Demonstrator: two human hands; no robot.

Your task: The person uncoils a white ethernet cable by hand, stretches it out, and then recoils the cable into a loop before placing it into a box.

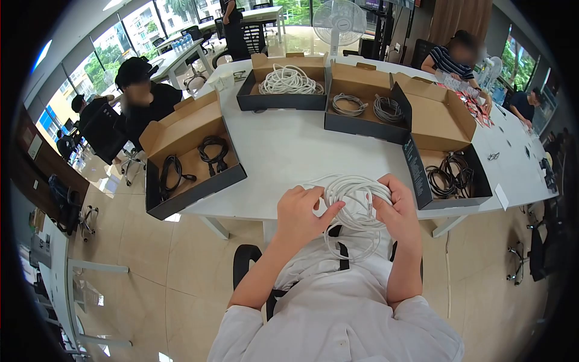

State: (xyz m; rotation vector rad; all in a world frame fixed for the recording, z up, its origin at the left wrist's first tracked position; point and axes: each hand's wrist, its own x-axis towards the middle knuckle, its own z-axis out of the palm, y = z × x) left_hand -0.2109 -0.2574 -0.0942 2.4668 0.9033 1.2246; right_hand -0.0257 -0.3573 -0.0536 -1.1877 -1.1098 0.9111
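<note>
Currently both hands are on the coiled white round cable (356,192), held in the air just over the near edge of the white rectangular table (283,151), in front of our chest.

Left hand (303,212): fingers loosely curled. One finger (332,211) is stretched flat across the left side of the coil and the rest are folded against the strands. We cannot tell where the thumb presses.

Right hand (398,211): fingers pressed together and wrapped around the right side of the coil, thumb on the front of the strands.

A loose loop (347,248) of the same cable hangs below the hands against our white shirt. Wrists are roughly level. Both forearms are bare and angle up and inward from the elbows, with the left elbow set wider than the right.

Further out on the table we see four open boxes:
- The left brown cardboard box (181,130) overhangs the table corner and holds two black cable bundles.
- The right black-walled box (422,181), just beside our right hand, holds black cables.
- The far box (283,101) holds a big white cable coil.
- The box next to it (356,125) holds two grey coils.

A white pedestal fan (339,21) stands behind the table. A seated person in black (145,99) is at the left, and a person in a striped shirt (452,60) is at the far right.
</note>
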